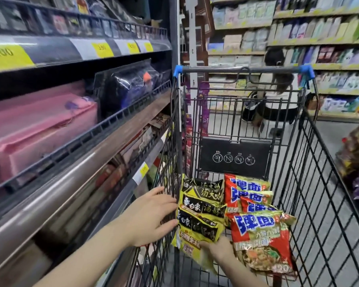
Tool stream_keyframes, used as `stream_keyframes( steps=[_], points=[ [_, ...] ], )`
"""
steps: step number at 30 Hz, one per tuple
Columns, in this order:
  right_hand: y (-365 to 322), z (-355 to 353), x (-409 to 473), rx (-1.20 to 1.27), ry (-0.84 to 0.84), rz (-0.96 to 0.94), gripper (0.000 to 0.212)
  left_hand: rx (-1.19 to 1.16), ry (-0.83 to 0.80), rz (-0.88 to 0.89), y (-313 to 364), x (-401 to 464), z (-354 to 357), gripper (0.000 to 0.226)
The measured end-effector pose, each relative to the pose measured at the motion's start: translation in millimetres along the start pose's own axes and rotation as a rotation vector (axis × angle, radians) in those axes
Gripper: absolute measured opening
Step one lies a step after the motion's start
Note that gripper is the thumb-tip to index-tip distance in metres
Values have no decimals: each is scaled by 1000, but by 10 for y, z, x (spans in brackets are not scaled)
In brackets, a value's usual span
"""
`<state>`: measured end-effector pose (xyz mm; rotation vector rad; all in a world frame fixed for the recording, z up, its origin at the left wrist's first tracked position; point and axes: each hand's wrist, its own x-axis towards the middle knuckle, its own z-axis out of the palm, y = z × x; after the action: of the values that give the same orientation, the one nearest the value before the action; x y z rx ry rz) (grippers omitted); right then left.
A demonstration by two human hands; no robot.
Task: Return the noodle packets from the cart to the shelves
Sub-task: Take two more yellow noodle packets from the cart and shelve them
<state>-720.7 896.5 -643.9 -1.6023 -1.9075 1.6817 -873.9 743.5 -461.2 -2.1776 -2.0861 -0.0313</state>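
A black wire cart [323,183] stands in front of me against the shelves [75,154] on the left. Inside it lie a stack of yellow-and-black noodle packets [201,208] and, to their right, several red-and-green noodle packets [259,226]. My right hand [217,248] is low in the cart, its fingers under the nearest yellow packet and gripping it. My left hand [151,216] reaches over the cart's left side, fingers spread, with the fingertips touching the left edge of the yellow stack.
The left shelves hold pink packs [35,129] and dark wrapped packs [129,85] behind wire rails with yellow price tags. A person [275,94] crouches in the aisle beyond the cart. More stocked shelves [329,59] line the far side, and packaged goods [358,160] sit at the right edge.
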Motion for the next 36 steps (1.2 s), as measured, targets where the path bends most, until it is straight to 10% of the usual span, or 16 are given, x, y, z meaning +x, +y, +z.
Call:
stream_keyframes(
  steps=[6,17,20,36],
  points=[
    [-411,-457,-370,-42,52,-94,15,148,-156,-89,155,200,-72,35],
    [-1036,-2082,-1103,139,204,-155,19,-899,-196,-839,363,1118,576,43],
    [-897,-2240,-1169,217,237,-162,12,-1011,-146,-1043,369,1224,956,76],
    [-664,-2205,-1075,305,214,-198,12,-861,-195,-1151,253,1316,1877,77]
  ],
)
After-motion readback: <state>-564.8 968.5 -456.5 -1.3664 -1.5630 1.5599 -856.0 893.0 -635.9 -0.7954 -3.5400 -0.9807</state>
